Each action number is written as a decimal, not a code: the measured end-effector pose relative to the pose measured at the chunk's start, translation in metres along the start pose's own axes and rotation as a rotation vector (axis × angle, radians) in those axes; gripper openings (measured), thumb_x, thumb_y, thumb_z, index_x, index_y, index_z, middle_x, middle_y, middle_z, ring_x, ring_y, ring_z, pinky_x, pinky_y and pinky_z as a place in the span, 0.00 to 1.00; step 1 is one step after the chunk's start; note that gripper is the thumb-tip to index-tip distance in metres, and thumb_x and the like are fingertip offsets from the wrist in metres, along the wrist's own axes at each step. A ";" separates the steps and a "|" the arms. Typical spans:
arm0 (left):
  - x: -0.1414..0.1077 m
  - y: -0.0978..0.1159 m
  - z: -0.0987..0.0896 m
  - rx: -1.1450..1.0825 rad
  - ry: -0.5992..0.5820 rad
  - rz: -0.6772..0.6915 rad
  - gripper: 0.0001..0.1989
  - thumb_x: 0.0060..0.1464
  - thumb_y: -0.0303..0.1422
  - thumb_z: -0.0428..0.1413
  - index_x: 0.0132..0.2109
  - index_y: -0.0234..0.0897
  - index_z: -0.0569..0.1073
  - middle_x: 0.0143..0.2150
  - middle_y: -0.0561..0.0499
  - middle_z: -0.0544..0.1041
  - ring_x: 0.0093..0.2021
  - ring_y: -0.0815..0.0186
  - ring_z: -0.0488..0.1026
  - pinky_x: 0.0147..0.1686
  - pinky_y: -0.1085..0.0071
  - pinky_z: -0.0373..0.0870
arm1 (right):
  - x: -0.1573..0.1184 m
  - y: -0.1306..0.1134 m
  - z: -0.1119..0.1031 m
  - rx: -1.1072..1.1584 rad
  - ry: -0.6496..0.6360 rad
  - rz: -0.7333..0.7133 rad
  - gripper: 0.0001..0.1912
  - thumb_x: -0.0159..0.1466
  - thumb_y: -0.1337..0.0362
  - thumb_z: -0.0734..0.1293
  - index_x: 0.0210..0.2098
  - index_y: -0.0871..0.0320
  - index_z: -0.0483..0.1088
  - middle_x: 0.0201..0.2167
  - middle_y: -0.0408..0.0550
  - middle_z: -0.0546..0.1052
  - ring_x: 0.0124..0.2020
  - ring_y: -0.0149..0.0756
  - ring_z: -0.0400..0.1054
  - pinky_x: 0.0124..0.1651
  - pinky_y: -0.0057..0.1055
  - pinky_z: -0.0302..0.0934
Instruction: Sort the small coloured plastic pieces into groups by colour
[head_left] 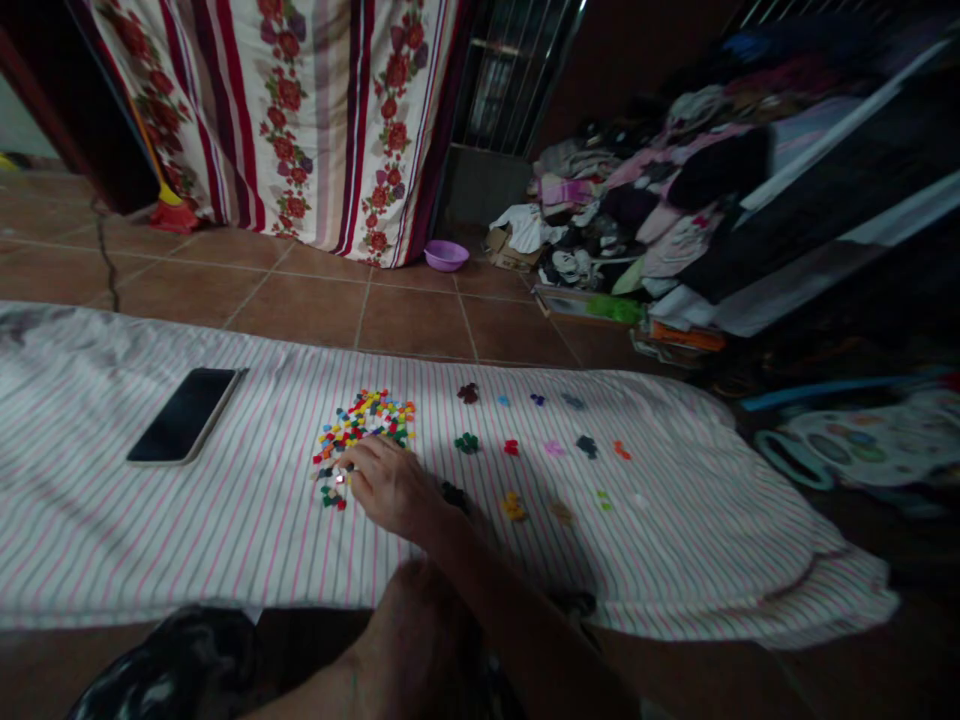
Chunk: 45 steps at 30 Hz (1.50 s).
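Well to the left of the right grip (386, 480), a phone (184, 417) lies dark-screened on the striped cloth (690, 570). Beyond the grip hangs a flowered curtain (322, 120), with a purple basin (447, 256) beside its hem on the tiled floor (300, 305). Farther left of the grip stands a broom (174, 214) (red at the foot, yellow above). Beyond and to the right of the grip, clothes (637, 190) lie heaped, with a cardboard box (508, 250) at their near edge.

Phone (184, 418) on cloth (247, 540), left of piece pile (371, 410), clusters (553, 448) right of pile, basin (447, 257) on floor (300, 310) behind
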<state>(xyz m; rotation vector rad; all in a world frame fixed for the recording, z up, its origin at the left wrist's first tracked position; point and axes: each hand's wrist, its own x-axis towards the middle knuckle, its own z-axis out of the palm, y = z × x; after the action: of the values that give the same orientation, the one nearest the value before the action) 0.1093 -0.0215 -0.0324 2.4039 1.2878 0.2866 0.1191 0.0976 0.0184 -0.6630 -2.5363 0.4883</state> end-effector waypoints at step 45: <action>0.009 0.009 -0.034 0.247 -0.173 0.003 0.15 0.59 0.24 0.47 0.52 0.36 0.67 0.36 0.48 0.76 0.37 0.61 0.74 0.38 0.64 0.73 | -0.208 0.178 -0.147 -0.264 0.354 1.172 0.21 0.56 0.73 0.61 0.46 0.57 0.76 0.42 0.51 0.80 0.46 0.39 0.73 0.51 0.33 0.63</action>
<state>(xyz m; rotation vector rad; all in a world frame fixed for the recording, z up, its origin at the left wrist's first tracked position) 0.1084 -0.0100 0.0022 2.5669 1.3050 -0.0837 0.4214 0.1651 -0.0115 -2.1099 -1.6609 0.3301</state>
